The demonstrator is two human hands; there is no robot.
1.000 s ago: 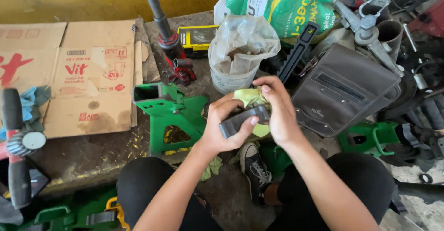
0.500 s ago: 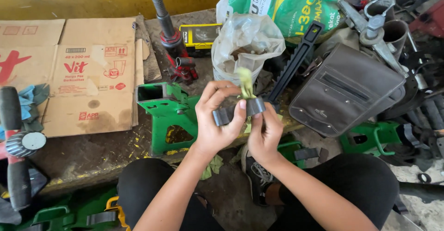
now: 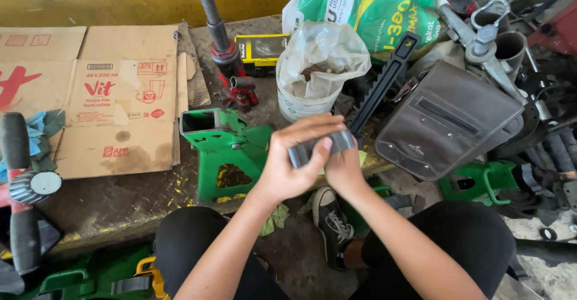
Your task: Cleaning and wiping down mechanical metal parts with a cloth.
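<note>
Both my hands meet at the middle of the head view, gripping one short grey metal part (image 3: 320,146). My left hand (image 3: 288,162) wraps over its left end and top. From below, my right hand (image 3: 344,166) grips its right end. A bit of yellow-green cloth (image 3: 362,156) peeks out behind my right hand. The hands hover above a green metal jack stand (image 3: 221,150) lying on the dirty floor, just in front of a white bucket (image 3: 305,105) lined with a plastic bag.
Flattened cardboard (image 3: 114,108) lies at the left. A red bottle jack (image 3: 231,78) stands behind the stand. A dark grey tool bag (image 3: 451,120) and a black toothed bar (image 3: 384,81) sit at the right, with a green sack (image 3: 372,6) behind. My shoe (image 3: 332,222) is below.
My hands have turned the grey part and closed over it; the yellow-green cloth that stuck up above it is now mostly hidden behind my right hand.
</note>
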